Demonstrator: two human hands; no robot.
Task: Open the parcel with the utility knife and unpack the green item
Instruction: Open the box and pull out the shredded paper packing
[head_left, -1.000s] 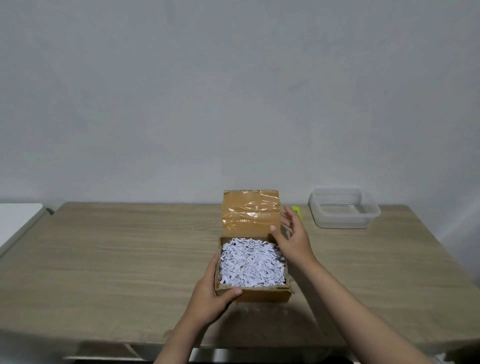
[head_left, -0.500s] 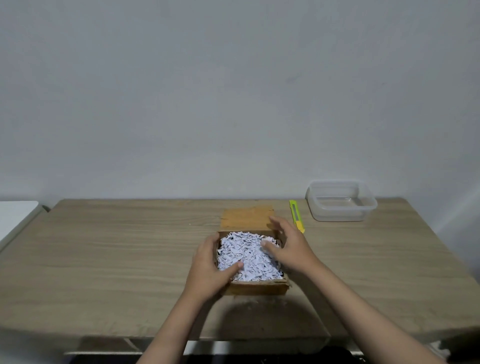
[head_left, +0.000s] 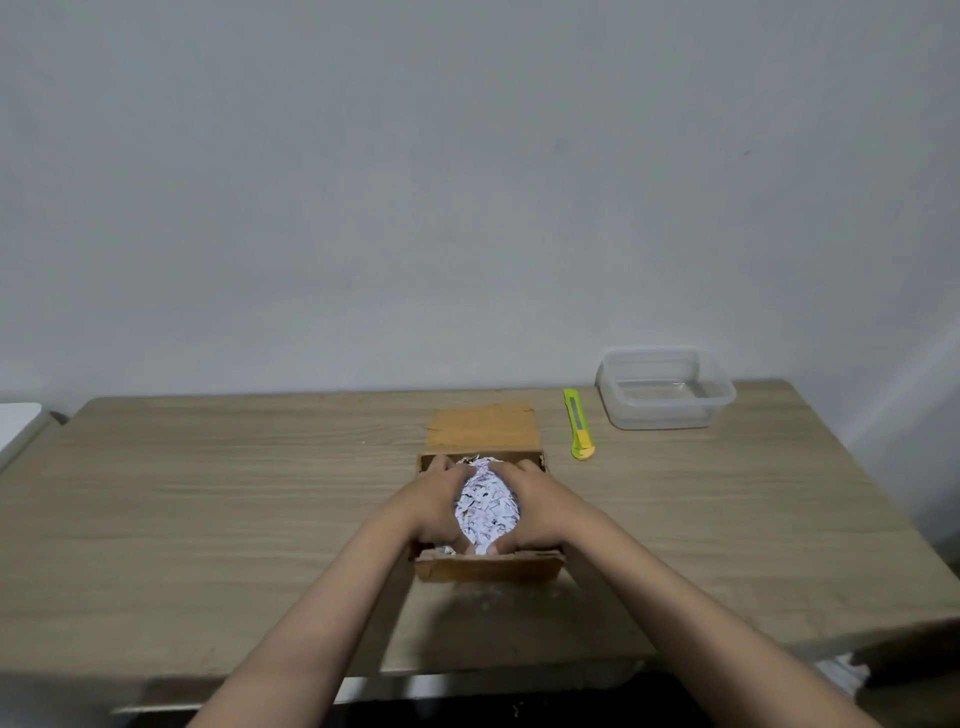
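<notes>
An open brown cardboard parcel (head_left: 488, 567) sits mid-table, its lid flap (head_left: 482, 427) folded flat away from me. White shredded paper (head_left: 487, 506) fills it. My left hand (head_left: 432, 506) and my right hand (head_left: 530, 512) are both pushed into the box, cupping a heap of the shreds between them. The green and yellow utility knife (head_left: 577, 423) lies on the table to the right of the flap, untouched. No green item shows among the shreds.
A clear plastic container (head_left: 666, 388) stands at the back right by the wall. The wooden table (head_left: 208, 499) ends close to me; a white surface (head_left: 18, 423) adjoins it on the left.
The lid flap has gone from upright to lying flat. Both hands moved from the parcel's sides into the box and now gather the shredded paper.
</notes>
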